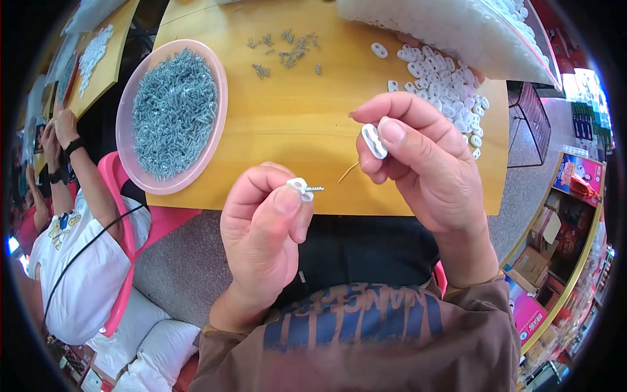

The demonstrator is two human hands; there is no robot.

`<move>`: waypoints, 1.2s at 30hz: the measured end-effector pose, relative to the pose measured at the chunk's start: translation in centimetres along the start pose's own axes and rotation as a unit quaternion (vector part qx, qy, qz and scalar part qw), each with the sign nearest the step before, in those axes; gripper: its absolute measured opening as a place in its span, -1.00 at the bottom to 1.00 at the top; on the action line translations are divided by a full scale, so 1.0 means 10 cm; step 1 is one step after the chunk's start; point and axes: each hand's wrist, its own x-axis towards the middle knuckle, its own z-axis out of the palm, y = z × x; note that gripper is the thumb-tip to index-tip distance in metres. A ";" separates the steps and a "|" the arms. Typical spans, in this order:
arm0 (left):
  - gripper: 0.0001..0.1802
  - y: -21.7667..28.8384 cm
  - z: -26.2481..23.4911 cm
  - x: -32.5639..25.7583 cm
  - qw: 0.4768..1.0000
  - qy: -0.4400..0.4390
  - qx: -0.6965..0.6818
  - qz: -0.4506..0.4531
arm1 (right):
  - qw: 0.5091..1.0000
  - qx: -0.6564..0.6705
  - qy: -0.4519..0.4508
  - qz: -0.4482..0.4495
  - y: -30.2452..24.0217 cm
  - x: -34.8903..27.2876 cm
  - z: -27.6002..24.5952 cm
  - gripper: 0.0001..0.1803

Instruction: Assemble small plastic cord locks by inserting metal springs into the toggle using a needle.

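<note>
Clips jut from pinching fingertips, 1 in left hand, 1 in right hand.

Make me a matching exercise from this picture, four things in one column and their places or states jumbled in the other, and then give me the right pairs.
Things:
1. Left hand
2. Pink basin
3. Right hand
4. Heap of white pieces

Places or states:
A. On the right side of the table
B. Holding a white piece with no screw visible in it
C. Filled with metal screws
D. Pinching another white piece with a protruding screw

Pairs: 1-D, 2-C, 3-B, 4-A
</note>
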 end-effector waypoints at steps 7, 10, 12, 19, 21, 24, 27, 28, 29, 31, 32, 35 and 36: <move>-0.92 0.01 0.06 -0.03 1.000 -0.011 0.010 0.011 | 0.999 0.010 -0.028 0.011 0.08 -0.10 0.04 -0.73; -0.92 -0.01 0.08 -0.05 1.000 -0.010 0.013 0.014 | 0.999 0.014 -0.029 0.026 0.12 -0.14 0.08 -0.72; -0.92 -0.03 0.09 -0.05 1.000 -0.010 0.016 0.011 | 0.999 0.013 -0.029 0.024 0.15 -0.17 0.10 -0.72; -0.93 -0.04 0.07 -0.06 0.999 -0.013 0.031 0.006 | 0.999 -0.006 -0.036 -0.001 0.13 -0.19 0.15 -0.72; -0.93 -0.04 0.07 -0.06 0.999 -0.012 0.030 0.006 | 0.999 -0.001 -0.045 -0.003 0.13 -0.19 0.16 -0.72; -0.93 -0.04 0.06 -0.05 0.999 -0.006 0.040 0.004 | 0.998 0.007 -0.063 -0.004 0.11 -0.19 0.16 -0.72; -0.93 -0.04 0.06 -0.04 0.999 0.002 0.054 0.001 | 0.997 0.003 -0.072 -0.005 0.10 -0.19 0.16 -0.73; -0.93 -0.04 0.07 -0.04 0.998 0.007 0.056 0.001 | 0.997 -0.003 -0.073 -0.006 0.10 -0.19 0.16 -0.73; -0.93 -0.04 0.06 -0.04 0.998 0.007 0.056 0.000 | 0.997 -0.002 -0.073 -0.006 0.10 -0.19 0.16 -0.73; -0.93 -0.04 0.06 -0.04 0.998 0.011 0.054 0.003 | 0.998 -0.003 -0.068 -0.016 0.13 -0.19 0.17 -0.75; -0.93 -0.05 0.06 -0.04 0.998 0.011 0.054 0.003 | 0.998 -0.003 -0.067 -0.016 0.13 -0.19 0.16 -0.75; -0.94 -0.06 0.04 -0.04 0.998 0.004 0.063 0.011 | 0.994 -0.068 -0.070 -0.043 0.15 -0.18 0.14 -0.76; -0.94 -0.06 0.04 -0.04 0.998 0.007 0.063 0.010 | 0.989 -0.109 -0.070 -0.066 0.17 -0.17 0.13 -0.76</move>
